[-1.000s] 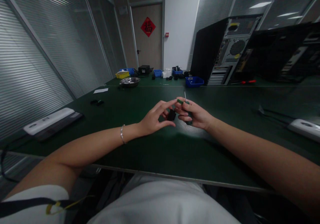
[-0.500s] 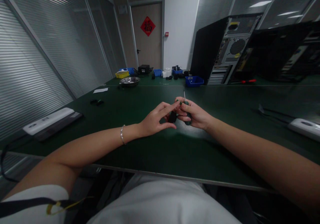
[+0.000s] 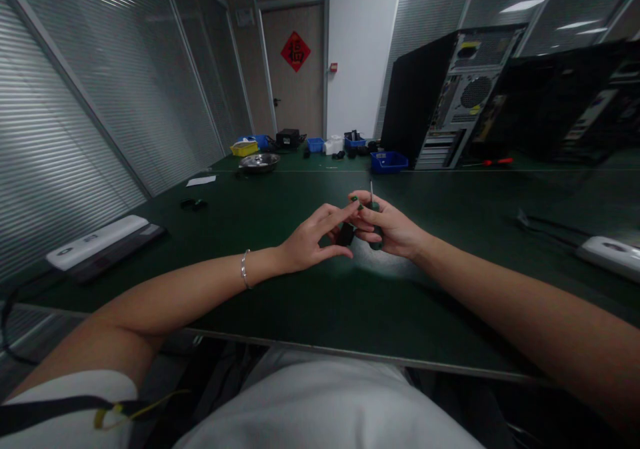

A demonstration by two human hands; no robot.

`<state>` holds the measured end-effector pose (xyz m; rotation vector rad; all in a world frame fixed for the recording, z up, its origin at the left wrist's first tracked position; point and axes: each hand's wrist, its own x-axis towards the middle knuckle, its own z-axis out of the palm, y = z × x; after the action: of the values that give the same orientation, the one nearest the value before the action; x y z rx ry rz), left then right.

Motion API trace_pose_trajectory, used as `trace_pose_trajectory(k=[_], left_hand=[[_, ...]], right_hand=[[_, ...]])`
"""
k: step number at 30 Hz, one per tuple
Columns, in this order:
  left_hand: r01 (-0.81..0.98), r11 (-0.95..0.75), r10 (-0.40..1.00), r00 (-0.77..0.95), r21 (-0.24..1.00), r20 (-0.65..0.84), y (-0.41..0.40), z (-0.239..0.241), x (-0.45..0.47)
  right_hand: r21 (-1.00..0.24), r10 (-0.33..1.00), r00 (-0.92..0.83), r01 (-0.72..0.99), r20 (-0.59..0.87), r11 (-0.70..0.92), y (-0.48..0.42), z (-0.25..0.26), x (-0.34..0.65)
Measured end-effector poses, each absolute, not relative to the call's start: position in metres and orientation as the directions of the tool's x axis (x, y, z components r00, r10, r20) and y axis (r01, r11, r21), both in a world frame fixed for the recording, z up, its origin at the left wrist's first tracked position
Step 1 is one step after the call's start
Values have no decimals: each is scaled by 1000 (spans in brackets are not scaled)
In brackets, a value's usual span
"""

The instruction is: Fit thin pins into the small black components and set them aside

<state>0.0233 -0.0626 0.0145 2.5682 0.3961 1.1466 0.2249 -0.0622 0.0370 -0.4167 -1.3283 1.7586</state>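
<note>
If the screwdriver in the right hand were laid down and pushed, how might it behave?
The screwdriver would probably stay stiff, given its straight, metallic-looking shank. Its thick green handle looks rounded, so it may roll. With most bulk there, it is likely handle-heavy.
</note>
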Motion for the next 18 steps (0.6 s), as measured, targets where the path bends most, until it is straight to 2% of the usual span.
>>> trace_pose_trajectory(k=[13,18], left_hand=[[109,-919,356,640,378,681,-63,15,23],[97,-904,378,634,416,674,-62,13,23]], right_hand=[[-905,778,-568,-425,267,1,-60,36,226],[-906,787,-559,-423,261,0,-60,37,226]])
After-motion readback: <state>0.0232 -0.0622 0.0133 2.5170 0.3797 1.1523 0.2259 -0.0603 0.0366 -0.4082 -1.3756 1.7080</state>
